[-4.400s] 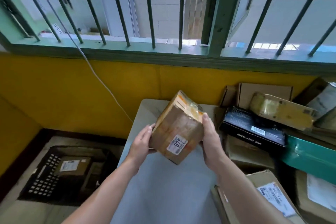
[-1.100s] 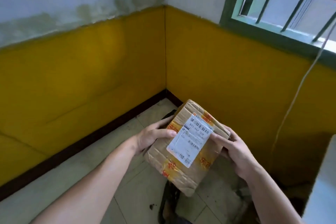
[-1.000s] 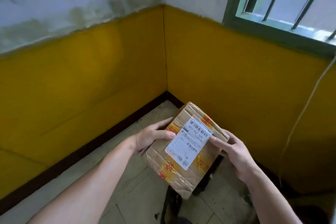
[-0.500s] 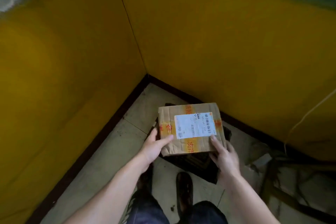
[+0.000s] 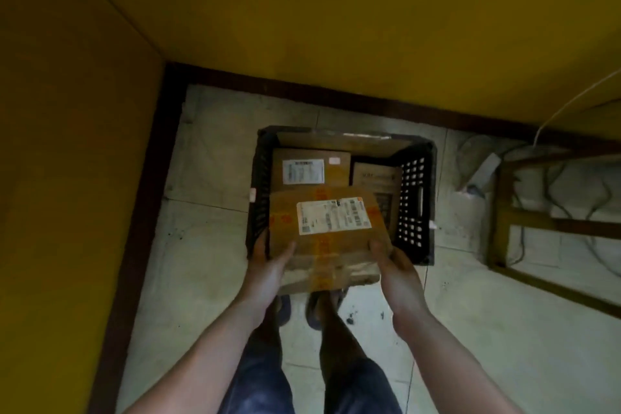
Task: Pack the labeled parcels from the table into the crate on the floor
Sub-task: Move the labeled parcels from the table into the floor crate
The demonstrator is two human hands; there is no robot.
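I hold a brown cardboard parcel (image 5: 322, 245) with a white label and orange tape over the near half of the black plastic crate (image 5: 415, 198) on the floor. My left hand (image 5: 268, 265) grips its left near corner and my right hand (image 5: 395, 272) grips its right near corner. Inside the crate lie a brown parcel with a white label (image 5: 309, 168) at the back left and a darker box (image 5: 376, 178) at the back right. The parcel hides the crate's near part.
The crate stands in a corner of yellow walls (image 5: 84, 178) with a dark skirting (image 5: 141, 212). A wooden frame (image 5: 544, 222) and loose cables (image 5: 571, 101) lie on the tiled floor to the right. My legs and feet (image 5: 316, 309) stand just before the crate.
My view has tilted down from the window and table to the floor corner. Both hands have carried the parcel, label up, from the table to above the crate.
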